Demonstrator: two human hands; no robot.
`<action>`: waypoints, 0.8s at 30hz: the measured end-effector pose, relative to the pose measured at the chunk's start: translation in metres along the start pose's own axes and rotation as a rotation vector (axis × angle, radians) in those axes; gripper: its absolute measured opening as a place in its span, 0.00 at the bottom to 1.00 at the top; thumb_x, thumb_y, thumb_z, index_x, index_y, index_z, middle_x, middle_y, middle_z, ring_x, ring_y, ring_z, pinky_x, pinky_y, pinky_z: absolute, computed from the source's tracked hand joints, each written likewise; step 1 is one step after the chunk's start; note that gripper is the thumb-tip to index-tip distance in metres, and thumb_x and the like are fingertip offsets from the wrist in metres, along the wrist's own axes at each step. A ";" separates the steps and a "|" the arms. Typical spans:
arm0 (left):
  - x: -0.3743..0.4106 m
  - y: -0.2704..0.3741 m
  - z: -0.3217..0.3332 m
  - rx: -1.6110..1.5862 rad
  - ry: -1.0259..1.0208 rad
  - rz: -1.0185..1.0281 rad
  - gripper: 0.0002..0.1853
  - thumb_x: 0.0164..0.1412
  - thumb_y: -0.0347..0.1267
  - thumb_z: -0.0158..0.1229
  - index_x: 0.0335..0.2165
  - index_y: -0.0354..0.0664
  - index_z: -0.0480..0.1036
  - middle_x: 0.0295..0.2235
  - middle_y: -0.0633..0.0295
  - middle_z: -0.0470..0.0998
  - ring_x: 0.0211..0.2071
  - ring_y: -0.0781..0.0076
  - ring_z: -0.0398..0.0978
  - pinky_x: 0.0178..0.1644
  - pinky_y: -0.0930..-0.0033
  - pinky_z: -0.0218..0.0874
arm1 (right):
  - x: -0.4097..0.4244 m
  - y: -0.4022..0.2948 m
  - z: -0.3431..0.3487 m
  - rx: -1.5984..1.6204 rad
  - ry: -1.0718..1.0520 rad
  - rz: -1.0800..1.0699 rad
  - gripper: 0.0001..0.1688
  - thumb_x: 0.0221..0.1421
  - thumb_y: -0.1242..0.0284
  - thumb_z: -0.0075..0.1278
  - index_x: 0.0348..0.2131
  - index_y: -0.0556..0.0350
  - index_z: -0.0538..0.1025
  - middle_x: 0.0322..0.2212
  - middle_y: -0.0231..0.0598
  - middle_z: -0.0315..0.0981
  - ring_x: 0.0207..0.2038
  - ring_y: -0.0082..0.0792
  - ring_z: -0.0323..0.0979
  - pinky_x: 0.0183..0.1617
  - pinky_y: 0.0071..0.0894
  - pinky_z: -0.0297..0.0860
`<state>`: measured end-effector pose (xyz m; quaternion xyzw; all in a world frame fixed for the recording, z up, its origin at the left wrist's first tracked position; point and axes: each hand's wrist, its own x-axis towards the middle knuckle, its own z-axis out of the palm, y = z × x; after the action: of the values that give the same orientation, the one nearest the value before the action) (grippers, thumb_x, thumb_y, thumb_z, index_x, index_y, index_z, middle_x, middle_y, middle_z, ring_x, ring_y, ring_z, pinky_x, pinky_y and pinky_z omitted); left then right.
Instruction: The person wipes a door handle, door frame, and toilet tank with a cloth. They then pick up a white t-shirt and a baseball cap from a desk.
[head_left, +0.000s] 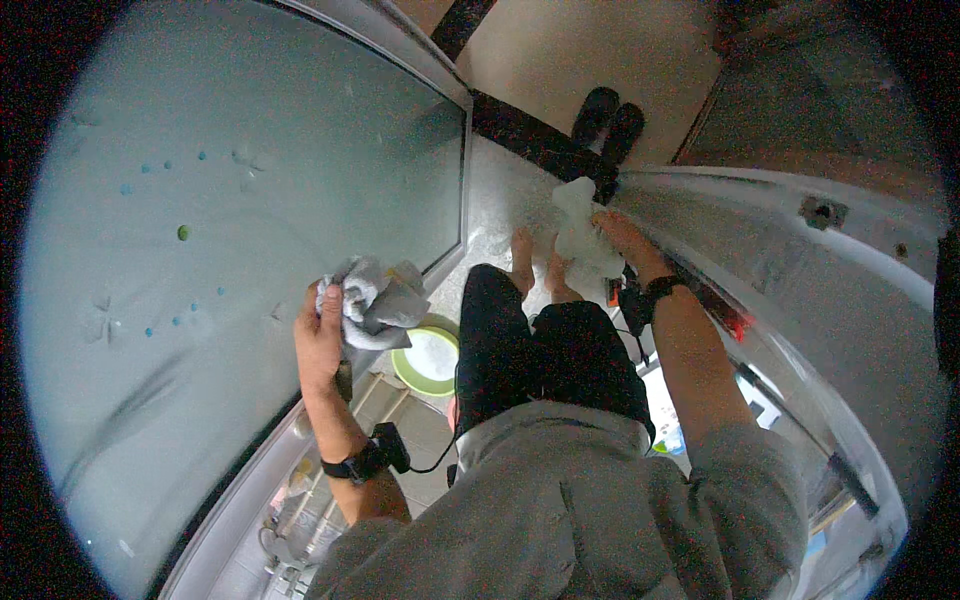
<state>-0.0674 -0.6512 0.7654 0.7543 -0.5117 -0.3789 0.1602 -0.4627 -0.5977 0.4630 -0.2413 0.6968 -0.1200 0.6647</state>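
My left hand grips a crumpled grey and white cloth beside a frosted glass door panel. Its thumb lies over the fabric. Whether the cloth touches the glass is hard to tell. On the other side, my right hand is lowered beside the lower frame of a second door panel. A pale, whitish, soft-looking piece, perhaps a cloth, hangs at its fingers. That hand is blurred, and its fingertips are partly hidden.
A green-rimmed basin with whitish contents stands left of my legs. Dark slippers lie beyond a dark threshold strip. My bare feet are on the light floor. Metal rails run behind the left door, and a wall fixture is below.
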 end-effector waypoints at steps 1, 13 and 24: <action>0.000 -0.001 0.002 -0.021 0.028 0.001 0.21 0.60 0.42 0.47 0.41 0.33 0.67 0.30 0.64 0.72 0.32 0.79 0.64 0.37 0.76 0.58 | 0.008 -0.001 0.003 0.148 -0.030 0.032 0.30 0.48 0.50 0.41 0.41 0.55 0.68 0.36 0.40 0.66 0.37 0.40 0.64 0.42 0.43 0.62; 0.004 -0.018 0.000 -0.025 -0.019 -0.017 0.22 0.59 0.45 0.48 0.40 0.36 0.67 0.31 0.69 0.69 0.34 0.80 0.62 0.40 0.78 0.55 | 0.094 0.027 0.021 0.471 -0.070 0.263 0.38 0.48 0.47 0.42 0.52 0.51 0.62 0.50 0.40 0.60 0.50 0.39 0.60 0.49 0.42 0.59; 0.006 -0.060 -0.018 -0.078 0.090 -0.161 0.25 0.58 0.47 0.49 0.43 0.37 0.67 0.37 0.68 0.70 0.38 0.78 0.64 0.45 0.76 0.54 | 0.126 0.121 0.024 0.315 -0.118 -0.031 0.23 0.50 0.62 0.50 0.41 0.59 0.73 0.41 0.40 0.70 0.42 0.35 0.68 0.45 0.32 0.65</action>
<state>-0.0137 -0.6341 0.7369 0.8024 -0.4267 -0.3757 0.1814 -0.4607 -0.5526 0.2925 -0.1514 0.6253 -0.2236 0.7321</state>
